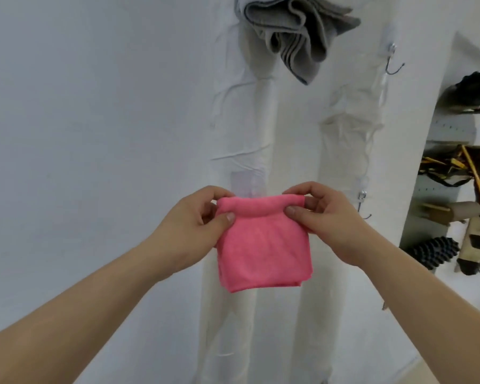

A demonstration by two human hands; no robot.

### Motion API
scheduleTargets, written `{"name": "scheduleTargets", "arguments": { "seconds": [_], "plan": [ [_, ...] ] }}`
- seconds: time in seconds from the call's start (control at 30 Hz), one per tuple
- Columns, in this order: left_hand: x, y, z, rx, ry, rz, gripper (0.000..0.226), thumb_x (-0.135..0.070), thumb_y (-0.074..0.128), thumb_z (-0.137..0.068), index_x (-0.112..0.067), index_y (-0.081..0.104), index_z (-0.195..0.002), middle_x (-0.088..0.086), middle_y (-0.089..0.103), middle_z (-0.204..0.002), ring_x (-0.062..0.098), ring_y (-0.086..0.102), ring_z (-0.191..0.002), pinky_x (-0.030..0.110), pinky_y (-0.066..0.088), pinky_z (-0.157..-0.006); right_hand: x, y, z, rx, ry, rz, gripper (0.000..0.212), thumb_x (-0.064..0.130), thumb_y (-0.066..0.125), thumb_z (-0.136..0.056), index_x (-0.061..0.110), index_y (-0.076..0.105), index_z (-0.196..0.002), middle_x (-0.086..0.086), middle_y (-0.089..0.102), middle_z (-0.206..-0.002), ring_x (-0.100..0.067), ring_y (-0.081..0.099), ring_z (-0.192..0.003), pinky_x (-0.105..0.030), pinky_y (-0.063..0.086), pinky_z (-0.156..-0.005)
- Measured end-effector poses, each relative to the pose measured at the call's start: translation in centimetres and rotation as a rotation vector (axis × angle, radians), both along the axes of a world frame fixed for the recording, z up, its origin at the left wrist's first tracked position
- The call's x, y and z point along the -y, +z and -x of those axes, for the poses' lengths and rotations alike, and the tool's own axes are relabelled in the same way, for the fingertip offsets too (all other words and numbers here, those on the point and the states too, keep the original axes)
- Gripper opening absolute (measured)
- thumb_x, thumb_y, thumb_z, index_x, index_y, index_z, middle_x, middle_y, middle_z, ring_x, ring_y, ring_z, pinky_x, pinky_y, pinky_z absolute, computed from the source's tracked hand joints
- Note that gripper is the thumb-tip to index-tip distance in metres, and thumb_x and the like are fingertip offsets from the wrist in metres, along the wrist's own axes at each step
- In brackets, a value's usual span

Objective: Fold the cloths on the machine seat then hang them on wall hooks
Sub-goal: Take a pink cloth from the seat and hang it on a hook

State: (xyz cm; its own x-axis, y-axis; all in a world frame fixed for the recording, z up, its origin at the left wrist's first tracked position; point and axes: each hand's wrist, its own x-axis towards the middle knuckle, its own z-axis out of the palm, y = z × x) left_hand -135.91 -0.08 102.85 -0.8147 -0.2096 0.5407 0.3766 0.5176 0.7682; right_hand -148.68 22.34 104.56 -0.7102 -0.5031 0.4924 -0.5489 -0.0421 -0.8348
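Before the wall [94,106], left hand [190,228] and right hand [331,227] pinch pink cloth [263,250] hanging downward.

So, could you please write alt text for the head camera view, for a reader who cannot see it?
The left hand and right hand each pinch a top corner of a folded pink cloth, held up before a white wall. Above hangs a bunched grey cloth, an empty metal hook to its right.
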Motion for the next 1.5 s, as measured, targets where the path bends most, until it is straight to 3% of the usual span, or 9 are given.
{"name": "scheduleTargets", "arguments": {
  "seconds": [0.2,0.33,0.47,0.57,0.67,0.8,0.93,1.17,1.5],
  "plan": [
    [0.7,-0.1,1.5,-0.241,0.104,0.340,0.032,-0.001,0.059,-0.097,-0.030,0.067,-0.108,-0.011,0.070,-0.091,0.011,0.066,-0.078,0.021,0.054,-0.070,1.2,0.1,3.0,-0.231,-0.052,0.015,0.036,-0.014,0.060,-0.090,0.022,0.067,-0.089,-0.007,0.070,-0.082,-0.022,0.059,-0.074,-0.039,0.048,-0.070],
    [1.4,-3.7,2.5,-0.414,0.212,0.686,0.031,-0.005,0.053,-0.095,-0.022,0.065,-0.119,-0.004,0.059,-0.107,0.015,0.064,-0.087,0.035,0.057,-0.070,2.4,-4.0,3.9,-0.360,-0.100,-0.011,0.052,-0.020,0.049,-0.081,0.030,0.063,-0.081,0.003,0.072,-0.090,-0.020,0.069,-0.086,-0.035,0.056,-0.081],
    [1.3,-5.6,2.2,-0.437,0.273,0.713,0.031,-0.010,0.049,-0.098,-0.018,0.066,-0.123,0.004,0.056,-0.113,0.019,0.063,-0.089,0.037,0.056,-0.070,2.3,-6.4,3.5,-0.376,-0.075,-0.070,0.046,-0.017,0.056,-0.082,0.027,0.067,-0.081,0.012,0.074,-0.093,-0.010,0.070,-0.090,-0.027,0.057,-0.086],
    [0.9,-4.9,1.1,-0.400,0.295,0.790,0.033,-0.009,0.055,-0.093,-0.014,0.071,-0.120,0.005,0.056,-0.119,0.021,0.059,-0.103,0.034,0.052,-0.086,1.4,-4.7,2.9,-0.307,-0.020,-0.171,0.019,0.008,0.069,-0.084,0.025,0.071,-0.077,0.009,0.071,-0.105,-0.007,0.069,-0.096,-0.021,0.054,-0.087],
    [-0.5,-3.2,0.1,-0.324,0.273,0.802,0.028,-0.035,0.052,-0.098,-0.020,0.076,-0.101,-0.008,0.062,-0.113,0.016,0.056,-0.105,0.032,0.047,-0.092,0.4,-2.5,1.7,-0.321,-0.026,-0.312,0.011,0.034,0.077,-0.087,0.024,0.074,-0.088,0.012,0.067,-0.107,0.000,0.067,-0.097,-0.011,0.049,-0.086],
    [-2.1,-3.0,0.3,-0.281,0.365,0.744,0.045,-0.064,0.062,-0.083,-0.024,0.073,-0.102,-0.014,0.066,-0.101,0.011,0.059,-0.094,0.029,0.053,-0.084,0.2,-2.8,0.5,-0.502,-0.026,-0.370,0.045,0.039,0.080,-0.083,0.036,0.064,-0.125,0.017,0.070,-0.110,-0.002,0.066,-0.108,-0.020,0.053,-0.096],
    [-2.6,-5.1,0.9,-0.302,0.411,0.768,0.050,-0.050,0.063,-0.086,-0.022,0.065,-0.127,-0.009,0.065,-0.106,0.016,0.059,-0.090,0.035,0.057,-0.076,-0.1,-4.1,0.7,-0.511,0.032,-0.422,0.059,0.044,0.081,-0.081,0.041,0.058,-0.136,0.017,0.063,-0.118,-0.008,0.061,-0.116,-0.029,0.053,-0.100],
    [-3.3,-7.0,1.5,-0.300,0.399,0.565,0.050,-0.042,0.058,-0.090,-0.026,0.060,-0.136,-0.014,0.060,-0.107,0.008,0.057,-0.092,0.027,0.054,-0.079,1.0,-5.7,0.5,-0.408,0.012,-0.325,0.043,0.028,0.077,-0.089,0.035,0.064,-0.130,0.015,0.070,-0.117,-0.008,0.067,-0.108,-0.034,0.057,-0.092],
    [-3.0,-7.2,1.8,-0.287,0.386,0.564,0.050,-0.041,0.057,-0.091,-0.026,0.058,-0.139,-0.012,0.054,-0.101,0.010,0.053,-0.090,0.029,0.053,-0.077,1.1,-6.4,0.6,-0.481,0.021,-0.283,0.053,0.020,0.075,-0.091,0.039,0.056,-0.138,0.015,0.068,-0.123,-0.012,0.065,-0.114,-0.029,0.056,-0.092]
  ]
}}
